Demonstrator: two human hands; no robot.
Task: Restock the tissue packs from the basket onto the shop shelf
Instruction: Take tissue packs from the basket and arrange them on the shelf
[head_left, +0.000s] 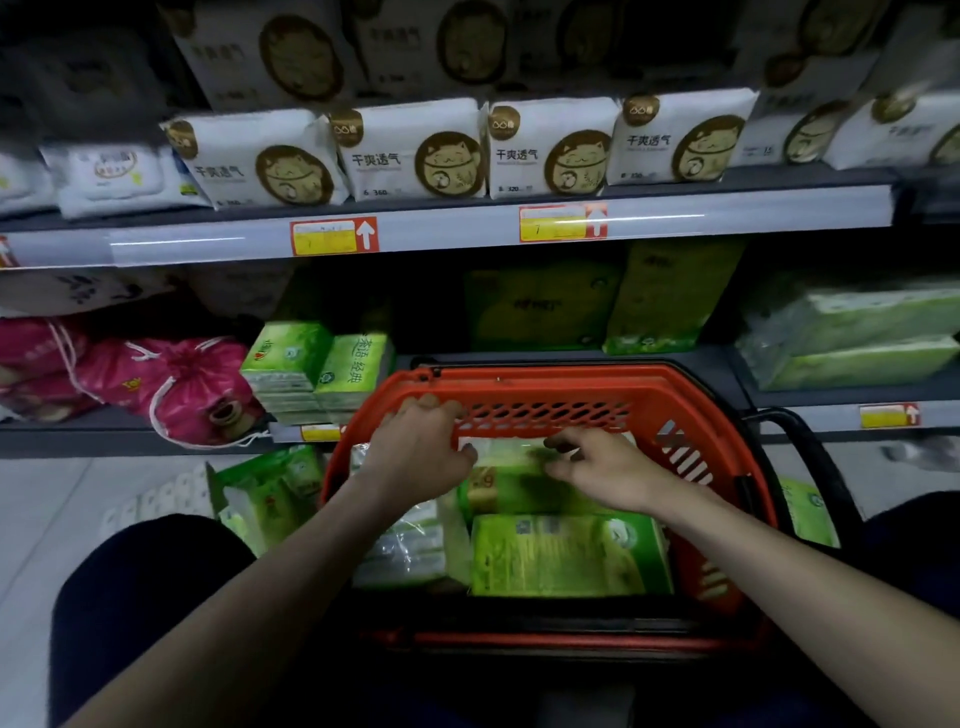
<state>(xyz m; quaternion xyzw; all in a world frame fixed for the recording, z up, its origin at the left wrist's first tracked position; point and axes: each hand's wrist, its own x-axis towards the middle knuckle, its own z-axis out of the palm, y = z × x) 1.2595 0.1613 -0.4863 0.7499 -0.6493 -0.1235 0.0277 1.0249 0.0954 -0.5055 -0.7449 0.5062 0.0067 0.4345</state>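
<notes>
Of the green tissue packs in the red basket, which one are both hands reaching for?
The green pack at the far end of the red basket, between left hand and right hand; the nearer green pack lies untouched.

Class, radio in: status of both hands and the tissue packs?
Left hand and right hand open, reaching into red basket. Green tissue pack beneath, no grip yet. Nothing blocking.

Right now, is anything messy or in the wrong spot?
Yes. A few green tissue packs lie tumbled on the floor left of the red basket, under the bottom shelf, not stacked like the ones above. A white roll pack lies on the floor beside them too.
</notes>
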